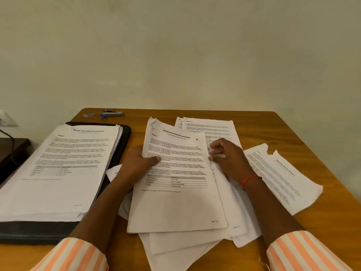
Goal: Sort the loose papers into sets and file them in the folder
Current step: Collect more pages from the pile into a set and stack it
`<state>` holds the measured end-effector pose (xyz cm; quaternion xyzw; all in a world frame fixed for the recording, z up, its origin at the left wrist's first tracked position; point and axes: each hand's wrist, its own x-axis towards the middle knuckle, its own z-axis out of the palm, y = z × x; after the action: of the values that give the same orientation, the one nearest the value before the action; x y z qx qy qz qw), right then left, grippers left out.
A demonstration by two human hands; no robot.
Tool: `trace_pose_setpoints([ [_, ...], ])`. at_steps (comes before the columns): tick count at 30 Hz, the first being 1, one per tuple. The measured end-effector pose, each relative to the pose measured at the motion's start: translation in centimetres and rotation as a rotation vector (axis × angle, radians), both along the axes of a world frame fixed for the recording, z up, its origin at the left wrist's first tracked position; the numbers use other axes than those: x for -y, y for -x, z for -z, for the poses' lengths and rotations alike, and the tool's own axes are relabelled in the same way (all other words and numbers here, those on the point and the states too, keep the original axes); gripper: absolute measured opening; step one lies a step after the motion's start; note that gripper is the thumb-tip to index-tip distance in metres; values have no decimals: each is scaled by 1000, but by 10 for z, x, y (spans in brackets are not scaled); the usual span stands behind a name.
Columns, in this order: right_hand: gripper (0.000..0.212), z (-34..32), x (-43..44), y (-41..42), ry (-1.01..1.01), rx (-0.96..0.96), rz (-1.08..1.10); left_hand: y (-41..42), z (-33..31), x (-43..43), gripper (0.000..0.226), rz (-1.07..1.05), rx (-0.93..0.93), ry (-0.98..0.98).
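While the left hand (140,163) grips the left edge of a stapled set (175,182) headed "Sample Internship Documentation", thumb pressed on its face, the right hand (228,159) pinches the sheets at the set's right edge. Beneath lies a heap of loose papers (185,245) at the table's (293,133) near centre. An open black folder (125,133) sits at left, carrying a stack of filed sets (58,169). One torn sheet (281,178) lies right. A stapler (112,113) rests at the far left edge.
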<state>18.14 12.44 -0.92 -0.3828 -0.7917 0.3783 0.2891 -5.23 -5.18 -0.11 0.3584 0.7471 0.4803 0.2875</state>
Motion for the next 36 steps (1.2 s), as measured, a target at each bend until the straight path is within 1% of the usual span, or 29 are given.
trace_pose_setpoints([
  [2,22,1,2,4,-80,8,-20,0,-2,0,20,-3,-28,7],
  [3,21,1,1,4,-152,1,29,0,-3,1,19,-6,-41,12],
  [5,18,1,-10,-3,-278,52,233,0,-5,3,20,-5,-78,28],
  [6,15,1,-17,-9,-289,106,348,0,-5,3,21,0,-107,45],
  [7,20,2,-23,-14,-268,194,437,1,-5,4,24,6,-128,66],
  [9,47,7,-33,-19,-220,446,490,1,-6,4,28,5,-143,96],
  [10,57,10,-36,-20,-201,522,488,1,-5,4,26,6,-143,103],
  [11,63,13,-38,-18,-172,539,483,1,-5,4,23,9,-140,101],
  [14,67,15,-40,-14,-114,470,470,-1,-6,5,22,17,-143,85],
  [17,60,11,-38,-12,-104,434,441,-1,-7,6,22,20,-147,81],
  [19,54,9,-35,-12,-97,406,425,-2,-8,6,23,19,-147,75],
  [21,46,6,-31,-13,-77,338,419,-3,-9,7,23,15,-147,68],
  [24,23,3,-25,-13,-76,215,437,-5,-10,7,22,4,-158,67],
  [25,18,3,-24,-14,-94,176,452,-5,-10,7,22,3,-160,66],
  [27,16,2,-26,-17,-114,80,475,-5,-9,7,21,6,-161,63],
  [28,11,3,-28,-20,-110,29,492,-5,-9,7,21,6,-160,66],
  [30,19,2,-34,-25,-101,-32,547,-6,-10,7,21,2,-151,65],
  [32,22,-1,-36,-29,-114,-66,562,-5,-8,7,22,3,-148,66],
  [36,23,-1,-34,-31,-99,-51,449,-3,-7,7,20,3,-135,52],
])
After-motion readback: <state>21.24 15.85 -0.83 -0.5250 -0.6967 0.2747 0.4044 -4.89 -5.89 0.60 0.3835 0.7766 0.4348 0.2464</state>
